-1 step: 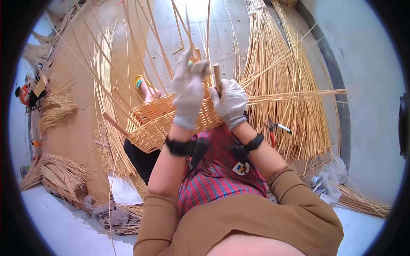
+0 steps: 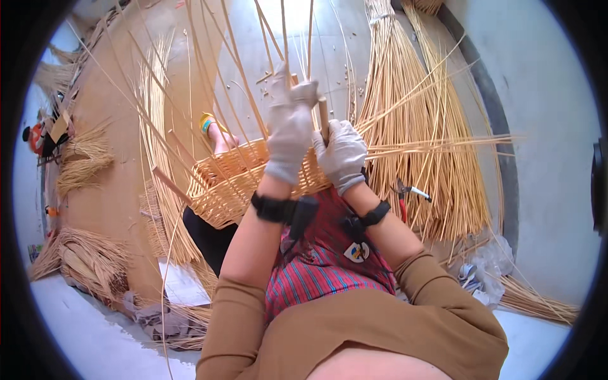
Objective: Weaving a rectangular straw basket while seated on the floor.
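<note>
A half-woven wicker basket (image 2: 228, 199) rests tilted across my lap, with long reeds standing up from its edge. My left hand (image 2: 288, 136), in a pale glove smeared by motion, is over the basket's near side. Its fingers are closed on an upright reed (image 2: 284, 31), though the exact grip is blurred. To its right, my gloved right hand (image 2: 342, 155) is closed at the basket's right end. A short thick stick (image 2: 323, 117) comes up between its thumb and fingers. Another thick stick (image 2: 170, 183) juts from the left corner. The part of the rim under both hands is hidden.
Large reed bundles (image 2: 430, 158) lie to the right, with red-handled pruning shears (image 2: 403, 199) on their near end. A long pale bundle (image 2: 155, 126) and coiled reeds (image 2: 95, 263) are at left. Reeds stick out sideways past my right hand. A plastic bag (image 2: 491, 263) lies low right.
My left hand has shifted slightly right and down, and the reed at its fingertips now stands straighter. My right hand and the basket have hardly moved.
</note>
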A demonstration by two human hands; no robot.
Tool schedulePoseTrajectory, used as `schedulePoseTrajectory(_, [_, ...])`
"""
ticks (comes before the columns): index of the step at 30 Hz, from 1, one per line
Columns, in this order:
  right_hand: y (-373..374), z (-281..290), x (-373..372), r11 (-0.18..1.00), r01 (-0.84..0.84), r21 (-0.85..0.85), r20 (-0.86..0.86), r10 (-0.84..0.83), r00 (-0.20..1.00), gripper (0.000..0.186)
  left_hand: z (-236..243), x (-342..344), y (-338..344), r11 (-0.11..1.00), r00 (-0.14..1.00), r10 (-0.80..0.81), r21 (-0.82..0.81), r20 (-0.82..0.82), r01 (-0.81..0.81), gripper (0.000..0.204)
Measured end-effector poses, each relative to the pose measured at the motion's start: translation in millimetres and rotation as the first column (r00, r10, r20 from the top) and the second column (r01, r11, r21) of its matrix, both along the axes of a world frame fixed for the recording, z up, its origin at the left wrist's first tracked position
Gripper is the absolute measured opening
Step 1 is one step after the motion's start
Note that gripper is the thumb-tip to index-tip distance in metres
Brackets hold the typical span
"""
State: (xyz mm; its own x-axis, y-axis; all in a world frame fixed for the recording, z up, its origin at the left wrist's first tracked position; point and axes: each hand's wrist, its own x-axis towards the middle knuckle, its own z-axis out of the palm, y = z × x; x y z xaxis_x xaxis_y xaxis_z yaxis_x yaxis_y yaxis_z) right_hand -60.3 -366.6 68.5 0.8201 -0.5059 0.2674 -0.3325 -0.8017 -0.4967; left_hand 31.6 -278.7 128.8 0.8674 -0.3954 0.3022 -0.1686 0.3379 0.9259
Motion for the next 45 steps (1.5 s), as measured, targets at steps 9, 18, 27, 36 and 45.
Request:
schedulePoseTrajectory(9, [-1, 18, 8, 0.992, 0.016, 0.123, 0.312, -0.054, 0.949, 0.036, -46, -83, 171, 0.789, 0.885, 0.221, 0.458, 0.409, -0.409, 0.029])
schedulePoseTrajectory(18, [237, 92, 31, 0.101, -0.995, -0.024, 0.370, 0.925, 0.085, 0.045, -43, -66, 254, 0.627, 0.859, 0.114, -0.634, -0.500, -0.452, 0.082])
schedulePoseTrajectory(27, [185, -4, 16, -0.179, -0.466, 0.867, 0.443, -0.155, 0.883, 0.024, -57, -21, 298, 0.930, 0.953, 0.220, 0.339, -0.208, -0.140, 0.055])
schedulePoseTrajectory(36, [192, 50, 93, 0.742, -0.666, 0.085, 0.628, 0.479, 0.613, 0.043, -54, -20, 277, 0.934, 0.923, 0.269, 0.308, -0.275, -0.180, 0.021])
schedulePoseTrajectory(45, [114, 1, 3, 0.264, -0.173, 0.949, 0.172, 0.028, 0.985, 0.035, -79, -20, 247, 0.758, 0.770, 0.621, 0.363, -0.145, -0.543, 0.033])
